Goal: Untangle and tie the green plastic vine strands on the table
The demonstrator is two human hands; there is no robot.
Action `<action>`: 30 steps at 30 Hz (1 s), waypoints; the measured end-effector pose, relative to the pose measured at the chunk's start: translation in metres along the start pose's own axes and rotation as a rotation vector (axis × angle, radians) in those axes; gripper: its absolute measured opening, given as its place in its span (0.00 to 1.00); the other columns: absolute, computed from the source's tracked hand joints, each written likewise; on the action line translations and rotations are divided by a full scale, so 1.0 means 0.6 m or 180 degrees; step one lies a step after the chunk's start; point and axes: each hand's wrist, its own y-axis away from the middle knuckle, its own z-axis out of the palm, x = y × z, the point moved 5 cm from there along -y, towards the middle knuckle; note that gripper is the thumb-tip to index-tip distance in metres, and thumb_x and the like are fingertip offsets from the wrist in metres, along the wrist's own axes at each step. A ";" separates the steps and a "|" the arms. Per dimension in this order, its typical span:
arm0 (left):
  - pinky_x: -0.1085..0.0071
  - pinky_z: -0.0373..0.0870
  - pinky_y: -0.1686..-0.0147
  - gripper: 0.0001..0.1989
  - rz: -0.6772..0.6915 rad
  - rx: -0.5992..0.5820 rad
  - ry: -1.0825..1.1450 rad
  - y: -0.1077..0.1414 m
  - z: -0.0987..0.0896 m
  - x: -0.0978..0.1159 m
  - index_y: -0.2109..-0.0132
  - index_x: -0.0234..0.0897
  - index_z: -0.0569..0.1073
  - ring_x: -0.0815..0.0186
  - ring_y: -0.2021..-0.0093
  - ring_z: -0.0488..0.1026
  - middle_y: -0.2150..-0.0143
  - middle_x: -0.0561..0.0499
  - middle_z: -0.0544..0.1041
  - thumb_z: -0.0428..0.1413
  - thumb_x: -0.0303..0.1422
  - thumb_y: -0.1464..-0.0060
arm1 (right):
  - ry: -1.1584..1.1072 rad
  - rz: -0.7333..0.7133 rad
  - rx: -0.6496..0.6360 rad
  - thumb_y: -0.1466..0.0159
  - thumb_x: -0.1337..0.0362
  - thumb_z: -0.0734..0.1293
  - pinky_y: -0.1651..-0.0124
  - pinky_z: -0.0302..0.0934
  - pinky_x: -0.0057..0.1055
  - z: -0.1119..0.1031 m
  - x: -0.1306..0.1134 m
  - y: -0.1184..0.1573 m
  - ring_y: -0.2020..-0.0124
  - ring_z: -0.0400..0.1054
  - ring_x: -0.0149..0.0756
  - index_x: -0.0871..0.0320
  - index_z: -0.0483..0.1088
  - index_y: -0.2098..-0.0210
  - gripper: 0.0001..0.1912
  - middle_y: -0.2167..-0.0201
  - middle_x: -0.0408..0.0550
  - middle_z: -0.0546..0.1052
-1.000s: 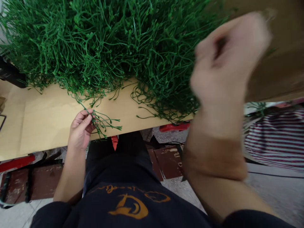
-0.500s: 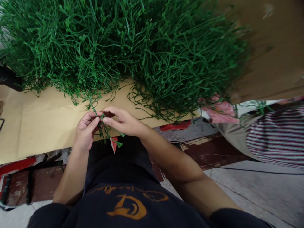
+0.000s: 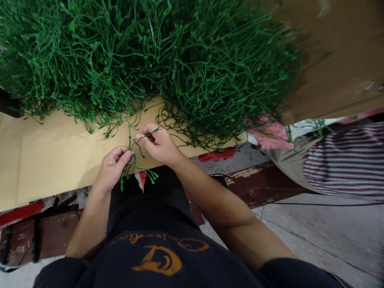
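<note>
My left hand (image 3: 112, 166) pinches a branched green plastic stem (image 3: 130, 136) between thumb and fingers. Its lower sprigs hang past the table's front edge. Just to the right and slightly higher, my right hand (image 3: 160, 146) is closed on a thin green sprig (image 3: 149, 134), whose tip sticks out above the curled fingers. Whether this sprig is still joined to the stem I cannot tell. Beyond both hands spreads a large heap of green plastic stems (image 3: 105, 68), with loose ends trailing towards me.
The heap lies on a tan cardboard-covered table (image 3: 60, 156). At the right are a pink and white bag (image 3: 271, 136) and another person's striped clothing (image 3: 348, 164). A brown board (image 3: 339, 76) stands at the upper right. Below the table, a dark red bar (image 3: 270, 182) crosses the floor.
My hands have moved apart: the right went up and right with the thin sprig, while the left stayed low on the stem. The view has shifted slightly.
</note>
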 end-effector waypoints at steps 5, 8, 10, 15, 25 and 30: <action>0.82 0.58 0.80 0.17 0.0008 0.0194 0.0173 0.001 -0.015 -0.002 0.72 0.35 0.69 0.78 0.80 0.59 0.79 0.58 0.66 0.64 0.43 0.60 | 0.0063 -0.0347 -0.0531 0.41 0.62 0.62 0.72 0.50 0.25 0.003 -0.007 0.002 0.76 0.54 0.24 0.61 0.62 0.76 0.10 0.79 0.40 0.61; 0.83 0.60 0.79 0.16 0.0052 0.0211 0.0257 -0.002 -0.017 -0.004 0.72 0.35 0.68 0.78 0.79 0.62 0.79 0.58 0.67 0.63 0.41 0.59 | 0.0239 -0.0449 -0.0871 0.40 0.62 0.63 0.69 0.53 0.26 0.003 -0.006 0.005 0.74 0.58 0.26 0.62 0.67 0.73 0.10 0.76 0.43 0.65; 0.82 0.64 0.77 0.15 0.0057 0.0129 0.0288 -0.005 -0.013 -0.006 0.72 0.35 0.67 0.78 0.79 0.64 0.78 0.58 0.69 0.63 0.41 0.57 | 0.0329 -0.0494 -0.0876 0.39 0.62 0.62 0.67 0.55 0.26 0.001 -0.005 0.008 0.72 0.60 0.27 0.63 0.68 0.72 0.10 0.75 0.44 0.66; 0.82 0.57 0.85 0.17 0.0023 -0.0138 0.0175 -0.007 0.006 -0.010 0.71 0.36 0.64 0.78 0.85 0.59 0.81 0.60 0.67 0.61 0.44 0.55 | 0.1214 -0.0761 -0.0359 0.40 0.65 0.61 0.65 0.55 0.29 -0.002 -0.011 0.013 0.71 0.60 0.30 0.61 0.66 0.75 0.09 0.75 0.46 0.66; 0.79 0.54 0.83 0.13 0.0767 -0.0043 -0.0189 0.009 0.001 0.014 0.70 0.38 0.65 0.76 0.82 0.57 0.80 0.58 0.62 0.54 0.42 0.47 | 0.2056 -0.1006 0.0112 0.38 0.67 0.55 0.65 0.53 0.33 0.021 -0.051 0.004 0.72 0.56 0.34 0.56 0.49 0.79 0.13 0.78 0.45 0.59; 0.77 0.51 0.84 0.13 0.1022 0.0032 -0.0134 0.013 0.001 0.042 0.71 0.38 0.63 0.75 0.82 0.55 0.80 0.58 0.61 0.54 0.42 0.46 | 0.1891 -0.1345 0.0409 0.37 0.67 0.54 0.68 0.51 0.31 0.031 -0.078 0.001 0.74 0.54 0.32 0.55 0.47 0.78 0.14 0.79 0.44 0.57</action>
